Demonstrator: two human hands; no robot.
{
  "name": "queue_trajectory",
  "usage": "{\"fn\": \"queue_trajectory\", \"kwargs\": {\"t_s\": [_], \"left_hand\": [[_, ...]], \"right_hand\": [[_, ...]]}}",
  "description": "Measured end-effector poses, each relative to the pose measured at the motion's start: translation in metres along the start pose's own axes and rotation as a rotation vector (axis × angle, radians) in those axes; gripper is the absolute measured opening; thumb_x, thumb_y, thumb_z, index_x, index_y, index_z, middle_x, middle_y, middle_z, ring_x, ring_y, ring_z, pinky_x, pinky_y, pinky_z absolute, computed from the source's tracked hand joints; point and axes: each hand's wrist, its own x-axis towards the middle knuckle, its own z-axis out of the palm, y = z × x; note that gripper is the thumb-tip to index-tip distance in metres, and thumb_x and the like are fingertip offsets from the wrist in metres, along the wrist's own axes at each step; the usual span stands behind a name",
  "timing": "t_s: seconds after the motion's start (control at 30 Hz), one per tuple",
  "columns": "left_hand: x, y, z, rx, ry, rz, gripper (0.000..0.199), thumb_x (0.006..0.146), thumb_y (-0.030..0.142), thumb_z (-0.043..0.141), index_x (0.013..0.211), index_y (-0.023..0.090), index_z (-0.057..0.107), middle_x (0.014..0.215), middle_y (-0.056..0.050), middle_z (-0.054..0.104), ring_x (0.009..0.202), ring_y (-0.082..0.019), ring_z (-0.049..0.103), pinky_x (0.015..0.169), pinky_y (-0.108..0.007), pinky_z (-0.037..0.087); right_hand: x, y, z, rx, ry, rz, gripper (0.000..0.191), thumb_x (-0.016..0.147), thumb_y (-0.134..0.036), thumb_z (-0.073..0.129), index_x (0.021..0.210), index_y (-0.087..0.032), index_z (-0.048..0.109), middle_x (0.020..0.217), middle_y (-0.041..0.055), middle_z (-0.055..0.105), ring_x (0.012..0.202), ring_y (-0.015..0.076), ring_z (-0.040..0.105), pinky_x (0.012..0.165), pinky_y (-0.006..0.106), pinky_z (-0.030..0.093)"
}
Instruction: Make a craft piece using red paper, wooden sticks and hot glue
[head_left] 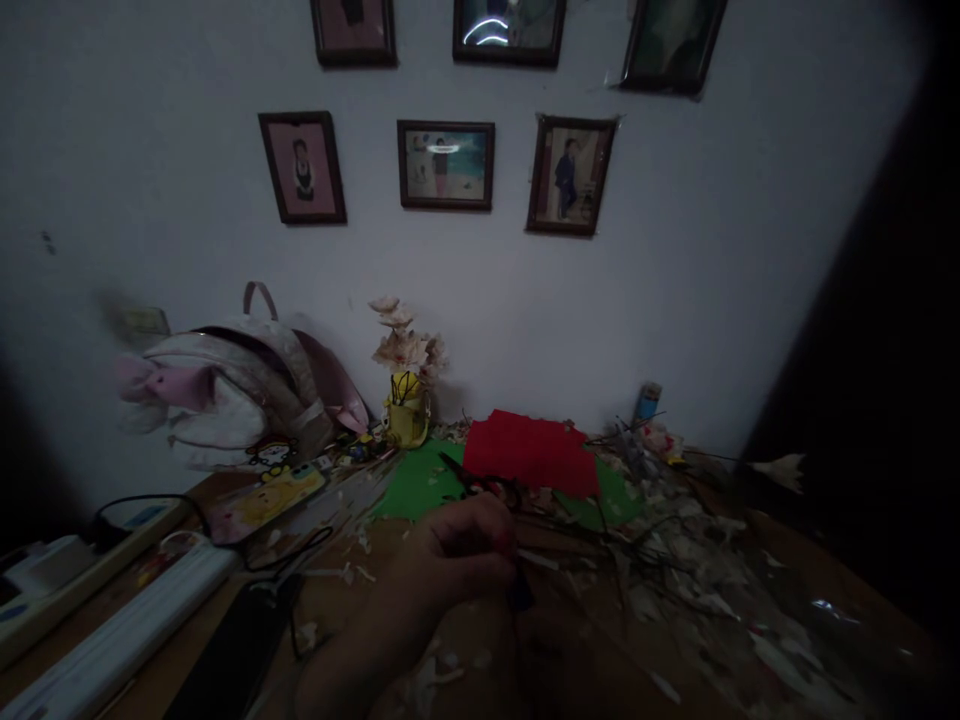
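**Hand state.** The left hand (457, 550) enters from the lower left, back upward, with the fingers curled into a clenched fist. A small dark object (520, 594) projects below the fist and appears to be gripped, but the fingers hide most of it, so its type cannot be determined. The right hand is not in view.

**Items at the hand.** A pair of scissors (469, 478) with dark blades and reddish handles lies just ahead of the fist, on a green paper sheet (416, 482). A red paper sheet (529, 452) lies directly beyond the scissors, overlapping the green sheet. Thin dark wire stems (637, 520) and pale paper scraps (675, 570) spread to the right of the hand across a wooden tabletop (337, 610).

**Surroundings.** Farther ahead and slightly left of the hand, pale paper flowers (401, 345) stand in a yellow container (409, 420) against the wall. A white backpack (232, 390) with pink trim rests farther left, and a white power strip (112, 590) lies to the hand's lower left. Framed pictures (446, 165) hang on the wall well beyond the hand.
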Motion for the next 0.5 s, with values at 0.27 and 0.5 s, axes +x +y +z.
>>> {"fn": "queue_trajectory", "kwargs": {"t_s": [0.27,0.5], "left_hand": [[0.003,-0.0078,0.0031,0.054,0.225,-0.014,0.008,0.058,0.016,0.073,0.055,0.017,0.065,0.066,0.002,0.052,0.065,-0.012,0.046,0.06,-0.021,0.035],[0.0061,-0.0095,0.0019,0.217,0.232,0.05,0.008,0.06,0.023,0.073,0.059,0.016,0.07,0.071,-0.002,0.059,0.072,-0.016,0.052,0.066,-0.026,0.037]], "right_hand": [[0.0007,-0.0002,0.002,0.013,-0.036,0.005,0.027,0.087,-0.031,0.051,0.109,-0.015,0.054,0.104,0.006,0.058,0.085,0.0155,0.059,0.071,0.034,0.052],[0.0016,-0.0006,0.0046,0.012,-0.051,-0.013,0.027,0.087,-0.031,0.052,0.109,-0.015,0.054,0.103,0.0058,0.058,0.084,0.0152,0.059,0.07,0.033,0.052]]}}
